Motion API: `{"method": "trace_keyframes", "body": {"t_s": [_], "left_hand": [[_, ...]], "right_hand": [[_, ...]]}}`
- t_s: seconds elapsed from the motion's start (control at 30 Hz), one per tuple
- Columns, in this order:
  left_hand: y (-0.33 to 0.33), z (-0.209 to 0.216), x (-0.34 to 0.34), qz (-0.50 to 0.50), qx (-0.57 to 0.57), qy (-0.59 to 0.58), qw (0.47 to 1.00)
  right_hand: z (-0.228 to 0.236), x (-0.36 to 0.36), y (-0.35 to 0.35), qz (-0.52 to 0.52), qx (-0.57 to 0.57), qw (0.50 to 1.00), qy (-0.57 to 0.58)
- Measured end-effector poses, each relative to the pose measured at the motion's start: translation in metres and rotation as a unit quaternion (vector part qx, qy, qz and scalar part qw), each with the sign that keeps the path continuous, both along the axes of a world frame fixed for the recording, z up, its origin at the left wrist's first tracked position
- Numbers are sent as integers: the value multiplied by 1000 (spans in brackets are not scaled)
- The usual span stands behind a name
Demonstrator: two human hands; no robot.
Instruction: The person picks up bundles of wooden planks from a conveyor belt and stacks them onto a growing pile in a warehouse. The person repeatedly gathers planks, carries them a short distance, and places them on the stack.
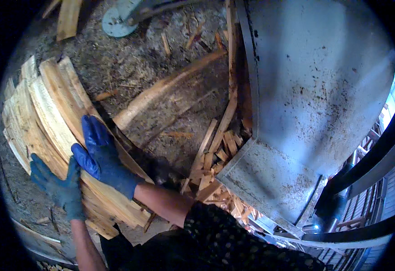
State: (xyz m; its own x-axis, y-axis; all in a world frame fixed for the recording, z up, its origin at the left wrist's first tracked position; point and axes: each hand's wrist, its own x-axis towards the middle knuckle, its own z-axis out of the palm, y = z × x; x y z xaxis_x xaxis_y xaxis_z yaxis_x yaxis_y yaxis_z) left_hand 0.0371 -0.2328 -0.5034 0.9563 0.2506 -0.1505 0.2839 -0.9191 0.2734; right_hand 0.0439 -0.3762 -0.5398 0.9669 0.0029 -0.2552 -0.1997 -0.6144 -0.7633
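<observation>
A stack of long, pale wooden boards (48, 104), some with rough edges, lies at the left and fans out slightly. My left hand (61, 187), in a grey-green work glove, rests on the near left part of the boards with its fingers spread. To its right, my right hand (105, 158), in a blue coated glove, lies flat across the upper boards. Its fingers are stretched out and its thumb stands apart. Both palms touch the wood and are hidden against it.
A large grey metal housing (315, 90) with rust spots stands at the right. Wood offcuts (227, 147) are heaped beside it. A wide plank (170, 86) lies beyond the stack, on ground strewn with debris. A round metal foot (117, 23) stands at the far side.
</observation>
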Motion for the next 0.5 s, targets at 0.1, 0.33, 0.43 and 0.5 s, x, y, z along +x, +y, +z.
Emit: {"method": "trace_keyframes", "body": {"t_s": [0.1,0.33,0.43,0.5], "left_hand": [[3,0,-3,16,-19,7,1000],[0,-9,-3,-5,-10,3,1000],[11,-5,-8,-24,27,15,999],[3,3,3,-67,57,61,994]], "right_hand": [[22,0,-63,46,28,999,-6],[0,-112,-384,-205,-291,924,138],[-15,-108,-469,-168,-308,928,127],[-55,-127,-518,-197,-258,933,155]]}}
